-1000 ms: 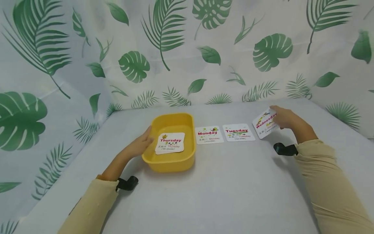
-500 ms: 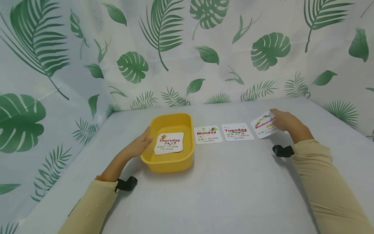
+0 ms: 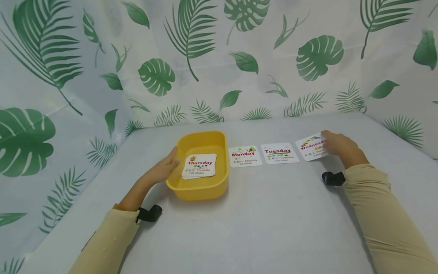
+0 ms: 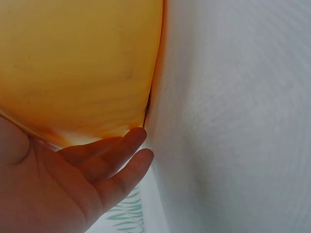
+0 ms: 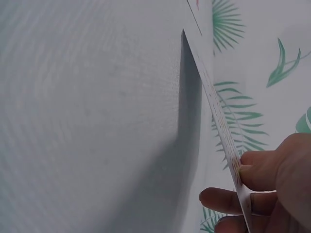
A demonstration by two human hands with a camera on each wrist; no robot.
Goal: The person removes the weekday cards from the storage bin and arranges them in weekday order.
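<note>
My right hand (image 3: 338, 146) pinches the Wednesday card (image 3: 310, 146) by its right side in the head view. The right wrist view shows this card (image 5: 214, 102) edge-on, tilted, its far edge low at the table and its near side raised between thumb and fingers. A Tuesday card (image 3: 280, 153) and a Monday card (image 3: 245, 156) lie flat in a row to its left. My left hand (image 3: 161, 169) holds the left side of a yellow plastic tub (image 3: 202, 194), thumb at the rim and fingers against the outer wall. Inside the tub lies a small stack of cards, a Thursday card (image 3: 199, 166) on top.
A pale cloth covers the table (image 3: 260, 228). White fabric with green leaf prints (image 3: 208, 57) hangs behind and at both sides. Black wrist mounts (image 3: 332, 178) show on both forearms, close over the table.
The Wednesday card has turned flatter and straighter, its left end lowered beside the Tuesday card, as my right hand moves slightly down. My left hand and the tub stay in place.
</note>
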